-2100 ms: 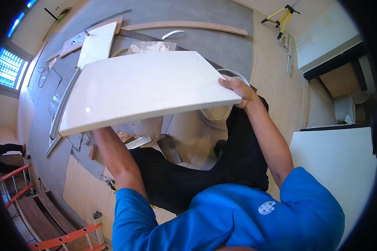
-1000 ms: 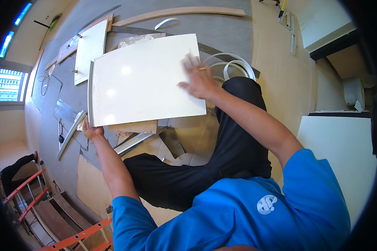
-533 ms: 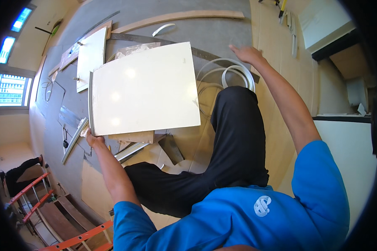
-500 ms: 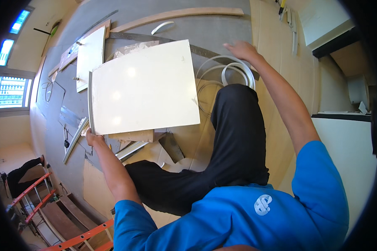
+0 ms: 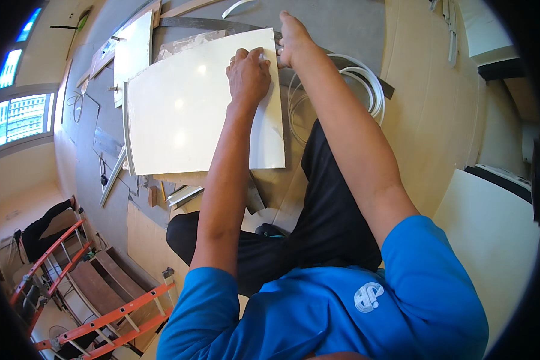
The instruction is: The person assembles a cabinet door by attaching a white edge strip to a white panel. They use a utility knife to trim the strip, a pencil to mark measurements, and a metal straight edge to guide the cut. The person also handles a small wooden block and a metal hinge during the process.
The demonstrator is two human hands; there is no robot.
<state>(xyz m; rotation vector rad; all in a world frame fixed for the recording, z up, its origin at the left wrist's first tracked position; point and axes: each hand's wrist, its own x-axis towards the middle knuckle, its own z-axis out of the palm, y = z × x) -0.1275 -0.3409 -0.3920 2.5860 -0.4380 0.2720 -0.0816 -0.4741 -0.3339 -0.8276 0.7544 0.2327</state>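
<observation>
Both hands are up at the far right corner of the white panel [image 5: 198,108] on the floor: left hand [image 5: 249,75] flat on it, right hand [image 5: 293,42] pinching the edge, lining it up. Next needs a steady press.

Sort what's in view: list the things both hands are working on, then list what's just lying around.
In hand:
- large white panel, left hand flat on it near its top right corner
- right hand at that corner's edge
- coil of white edge strip, beside the right forearm

Lying about:
- smaller white panel
- orange ladder
- white board
</observation>
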